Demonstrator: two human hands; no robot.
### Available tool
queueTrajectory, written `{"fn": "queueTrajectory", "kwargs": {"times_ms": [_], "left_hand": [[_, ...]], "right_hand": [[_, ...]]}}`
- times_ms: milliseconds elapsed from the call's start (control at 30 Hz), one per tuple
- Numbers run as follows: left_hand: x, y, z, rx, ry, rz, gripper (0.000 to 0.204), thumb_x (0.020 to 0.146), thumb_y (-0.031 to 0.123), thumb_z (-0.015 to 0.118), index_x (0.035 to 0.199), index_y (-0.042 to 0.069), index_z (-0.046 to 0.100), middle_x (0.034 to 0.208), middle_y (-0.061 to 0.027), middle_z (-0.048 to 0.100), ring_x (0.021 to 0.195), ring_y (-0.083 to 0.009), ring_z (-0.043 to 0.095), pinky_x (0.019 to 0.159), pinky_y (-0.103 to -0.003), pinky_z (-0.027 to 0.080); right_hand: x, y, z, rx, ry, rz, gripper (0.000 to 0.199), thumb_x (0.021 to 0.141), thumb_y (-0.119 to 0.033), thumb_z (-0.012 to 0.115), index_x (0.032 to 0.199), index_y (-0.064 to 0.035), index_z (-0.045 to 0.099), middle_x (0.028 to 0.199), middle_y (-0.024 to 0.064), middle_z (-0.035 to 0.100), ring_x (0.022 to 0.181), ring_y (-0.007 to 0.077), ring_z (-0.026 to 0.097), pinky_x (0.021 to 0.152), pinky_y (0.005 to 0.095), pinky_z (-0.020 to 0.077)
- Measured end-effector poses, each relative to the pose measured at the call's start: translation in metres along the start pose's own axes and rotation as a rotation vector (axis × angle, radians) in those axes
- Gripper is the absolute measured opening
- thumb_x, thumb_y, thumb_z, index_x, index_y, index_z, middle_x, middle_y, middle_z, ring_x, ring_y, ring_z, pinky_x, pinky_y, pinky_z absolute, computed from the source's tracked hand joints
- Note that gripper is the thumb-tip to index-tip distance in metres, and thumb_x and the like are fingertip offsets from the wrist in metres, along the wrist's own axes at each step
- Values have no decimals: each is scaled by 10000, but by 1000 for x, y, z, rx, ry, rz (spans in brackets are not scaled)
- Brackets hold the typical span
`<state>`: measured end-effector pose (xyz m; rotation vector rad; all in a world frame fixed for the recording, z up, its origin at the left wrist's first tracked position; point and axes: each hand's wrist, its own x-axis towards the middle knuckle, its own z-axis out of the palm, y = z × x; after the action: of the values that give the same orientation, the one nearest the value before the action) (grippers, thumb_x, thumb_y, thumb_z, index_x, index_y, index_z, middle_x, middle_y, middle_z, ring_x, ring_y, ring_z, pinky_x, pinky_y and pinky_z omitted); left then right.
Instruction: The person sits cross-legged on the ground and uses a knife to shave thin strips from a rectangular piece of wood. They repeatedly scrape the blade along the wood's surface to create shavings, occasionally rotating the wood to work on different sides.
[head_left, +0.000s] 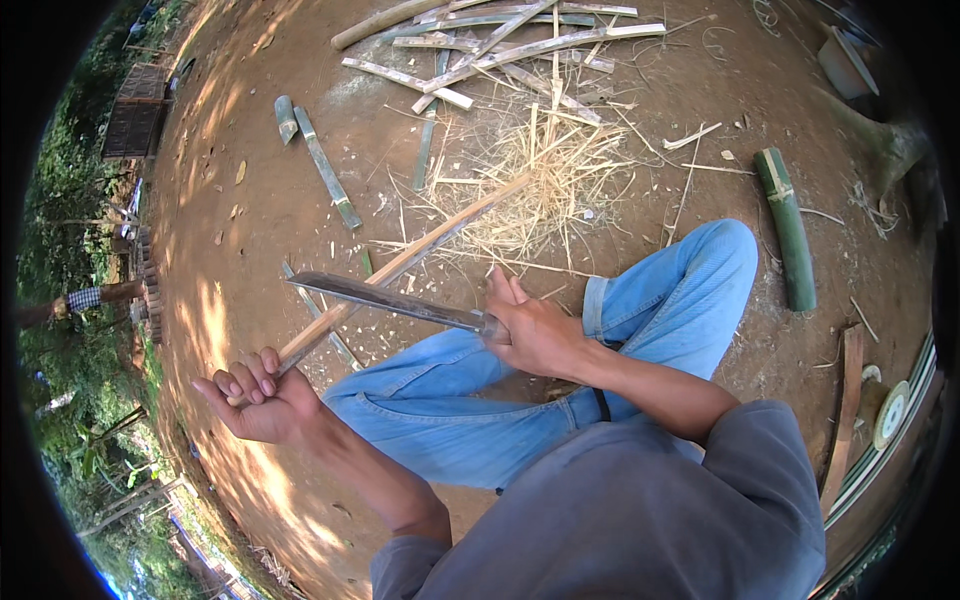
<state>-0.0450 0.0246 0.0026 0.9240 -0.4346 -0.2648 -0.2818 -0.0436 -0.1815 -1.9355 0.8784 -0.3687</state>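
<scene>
At my knees, my left hand [258,398] is closed around the near end of a bamboo strip [400,265], while my right hand [535,335] grips a knife [385,298] laid across it. I judge I'm shaving the strip. Next calls for a steady, shallow stroke away from me, toward the shavings [545,190].

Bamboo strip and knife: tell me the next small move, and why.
Probably push the knife forward along the strip. The right hand holds its blade across the strip, the left hand grips the strip's near end, and shavings lie beyond.
</scene>
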Motion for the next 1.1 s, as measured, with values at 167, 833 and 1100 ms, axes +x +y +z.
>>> {"fn": "queueTrajectory", "kwargs": {"times_ms": [167,833,1100], "left_hand": [[-2,2,-3,3,-44,-3,463,1014,338,469,584,171,433,432,50,276,381,-75,245,454,-257,286],[21,-3,2,2,-85,-11,466,1027,263,447,575,168,392,436,51,255,378,-67,179,435,-244,230],[20,-1,-5,-26,-115,-41,452,1024,243,446,584,173,376,442,47,241,382,-74,183,433,-249,238]], "right_hand": [[14,58,3,128,83,320,270,866,-261,604,854,8,594,758,264,633,713,413,640,639,487,491],[43,144,3,135,67,492,248,836,-210,603,914,24,633,794,274,649,769,438,646,704,500,509],[45,172,9,14,87,527,215,836,-183,592,914,13,635,825,275,652,810,434,649,732,507,511]]}}
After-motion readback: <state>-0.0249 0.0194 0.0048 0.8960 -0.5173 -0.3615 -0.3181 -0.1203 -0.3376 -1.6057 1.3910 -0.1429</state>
